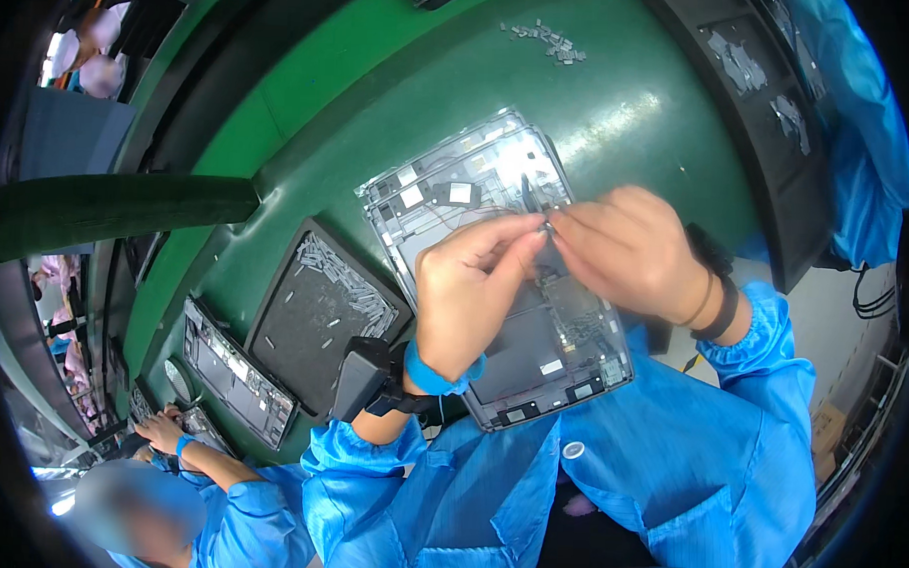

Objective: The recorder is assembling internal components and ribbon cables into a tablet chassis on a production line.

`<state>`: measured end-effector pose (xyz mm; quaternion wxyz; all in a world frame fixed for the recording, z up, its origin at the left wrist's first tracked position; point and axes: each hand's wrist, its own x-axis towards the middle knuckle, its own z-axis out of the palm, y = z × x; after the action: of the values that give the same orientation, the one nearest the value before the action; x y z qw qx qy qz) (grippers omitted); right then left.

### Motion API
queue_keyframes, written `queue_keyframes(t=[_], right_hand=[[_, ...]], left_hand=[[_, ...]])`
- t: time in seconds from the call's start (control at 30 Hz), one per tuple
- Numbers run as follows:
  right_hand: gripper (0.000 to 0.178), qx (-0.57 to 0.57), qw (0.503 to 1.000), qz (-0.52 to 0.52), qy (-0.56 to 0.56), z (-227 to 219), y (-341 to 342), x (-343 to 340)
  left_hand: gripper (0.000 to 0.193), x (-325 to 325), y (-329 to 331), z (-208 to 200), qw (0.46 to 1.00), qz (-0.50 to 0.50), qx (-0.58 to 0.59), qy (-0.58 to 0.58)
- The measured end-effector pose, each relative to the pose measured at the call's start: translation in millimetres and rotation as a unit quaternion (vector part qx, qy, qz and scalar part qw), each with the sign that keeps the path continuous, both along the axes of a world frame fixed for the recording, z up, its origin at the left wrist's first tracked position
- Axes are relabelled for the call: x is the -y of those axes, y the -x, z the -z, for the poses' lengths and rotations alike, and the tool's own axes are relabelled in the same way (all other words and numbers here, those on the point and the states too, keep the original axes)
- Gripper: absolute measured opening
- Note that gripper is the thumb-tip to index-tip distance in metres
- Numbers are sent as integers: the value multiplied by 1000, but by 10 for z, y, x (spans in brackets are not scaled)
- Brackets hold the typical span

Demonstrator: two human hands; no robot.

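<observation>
An opened laptop chassis (517, 356) lies slantwise on the green bench in front of me, its dark inner panels and boards exposed. Both hands come together above its middle. My left hand (469, 290) is closed in a pinch, thumb and forefinger meeting on a tiny dark piece too small to name. Against those fingertips, my right hand (626, 252) is also closed in a pinch, and what it holds is hidden. A black part with a white label (459, 193) sits in the upper area of the chassis. My hands cover part of its middle.
Left of the chassis, a black tray (292, 348) holds many small grey strips. Beyond it lies another narrow opened device (236, 372). Small grey pieces (553, 42) are scattered at the far side. A dark rack (760, 124) stands right. A co-worker's hand (159, 429) works lower left.
</observation>
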<state>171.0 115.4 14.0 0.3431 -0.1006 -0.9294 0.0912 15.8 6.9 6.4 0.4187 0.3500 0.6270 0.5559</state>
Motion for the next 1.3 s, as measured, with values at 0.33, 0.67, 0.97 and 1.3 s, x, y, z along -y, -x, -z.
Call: queue_keyframes(t=[0.33, 0.67, 0.97, 1.3], right_hand=[[28, -22, 987, -31, 154, 16, -53, -32], [33, -37, 987, -79, -136, 4, -58, -269], [17, 30, 983, 6, -180, 77, 200, -337], [17, 80, 983, 14, -164, 18, 222, -326]], left_hand=[[31, -32, 45, -151, 997, 49, 50, 24], [29, -397, 572, -234, 973, 188, 120, 58], [23, -563, 631, 35, 931, 84, -350, -56], [20, -604, 552, 100, 939, 78, -333, -31]])
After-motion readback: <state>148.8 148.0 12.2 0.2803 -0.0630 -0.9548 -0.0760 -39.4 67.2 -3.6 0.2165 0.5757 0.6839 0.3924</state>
